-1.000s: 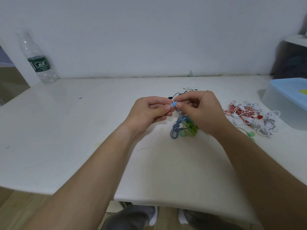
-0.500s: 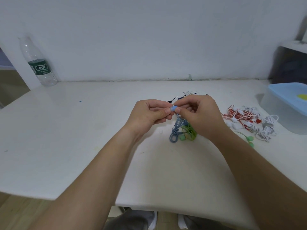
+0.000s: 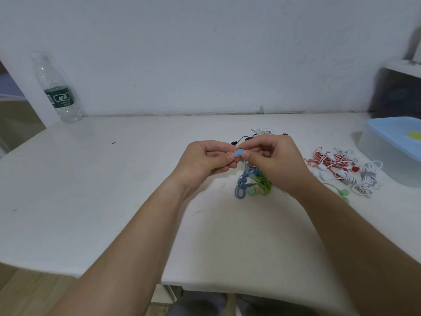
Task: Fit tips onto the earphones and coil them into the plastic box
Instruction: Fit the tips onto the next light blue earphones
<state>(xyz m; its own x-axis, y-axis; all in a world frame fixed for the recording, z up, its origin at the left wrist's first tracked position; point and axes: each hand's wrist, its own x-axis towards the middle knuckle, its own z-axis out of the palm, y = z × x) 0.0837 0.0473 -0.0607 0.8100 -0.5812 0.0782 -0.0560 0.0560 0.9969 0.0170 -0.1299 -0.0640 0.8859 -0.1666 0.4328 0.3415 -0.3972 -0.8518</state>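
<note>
Left hand (image 3: 205,159) and right hand (image 3: 276,164) are held together above the mid table (image 3: 114,201), both pinched w/ thumb + forefinger on a small light-blue earbud (image 3: 238,153) between them. Can't tell if a tip is on it yet, too small.

Left to right: a clear water bottle (image 3: 58,92) w/ green label is stood upright at the far left corner by the wall. The blue earphone cable (image 3: 242,183) is hung from the bud down to the table, bunched up, touching a green earphone bundle (image 3: 263,184) just right of it. Black/white cables (image 3: 257,133) are seen just beyond the hands. Further right, a red-and-white earphone pile (image 3: 341,169) is spread out, w/ a mint-green pair (image 3: 342,193) on its near side. The plastic box (image 3: 391,153), blue lid on, is sat at the far right edge.
</note>
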